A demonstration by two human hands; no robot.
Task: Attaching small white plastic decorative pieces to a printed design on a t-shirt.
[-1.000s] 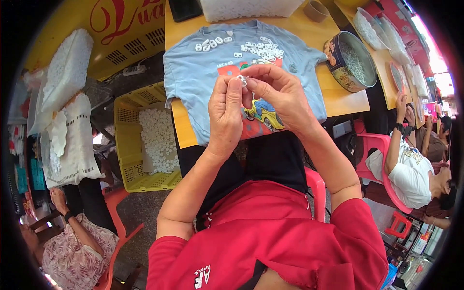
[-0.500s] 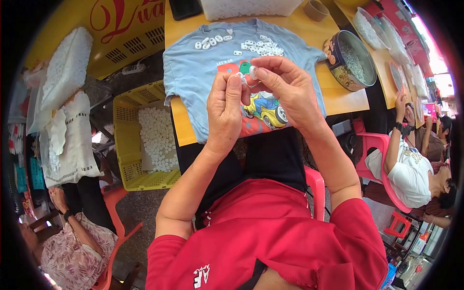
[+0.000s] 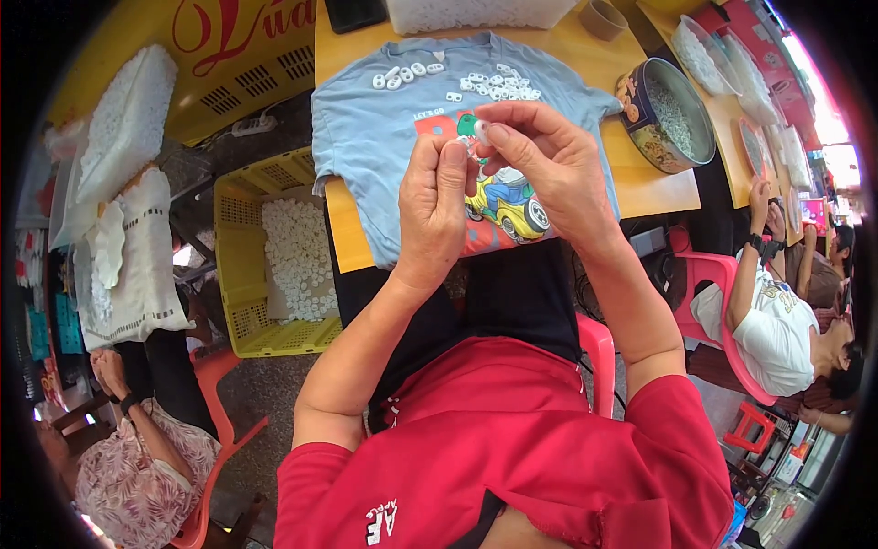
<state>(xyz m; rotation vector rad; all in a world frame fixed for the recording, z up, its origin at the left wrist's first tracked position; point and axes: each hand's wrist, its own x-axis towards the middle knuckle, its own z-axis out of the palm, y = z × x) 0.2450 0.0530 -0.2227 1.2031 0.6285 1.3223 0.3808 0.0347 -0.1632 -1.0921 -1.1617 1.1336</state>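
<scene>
Above a blue T-shirt (image 3: 361,151) spread on the table, my two hands meet at the fingertips. My right hand (image 3: 560,178) pinches a small white oval plastic piece (image 3: 481,133) between thumb and fingers. Close against it, my left hand (image 3: 433,206) is closed with the thumb pressed to the fingers; what it holds is mostly hidden. Beyond the hands, several white oval pieces with dark holes (image 3: 394,82) lie on the shirt's upper left. A cluster of small white blocks with two holes (image 3: 498,88) lies on its upper right.
At right stands a round tin (image 3: 656,151) of small shiny parts. A clear tub of white pieces (image 3: 476,20), a dark phone-like object (image 3: 356,13) and a brown cup (image 3: 603,18) sit farther back. A yellow crate (image 3: 230,274) holds white pieces at left. People sit on both sides.
The fingertips have drawn slightly closer together, and the white oval piece in my right hand has turned, showing less of its face. Things on the table have stayed put.
</scene>
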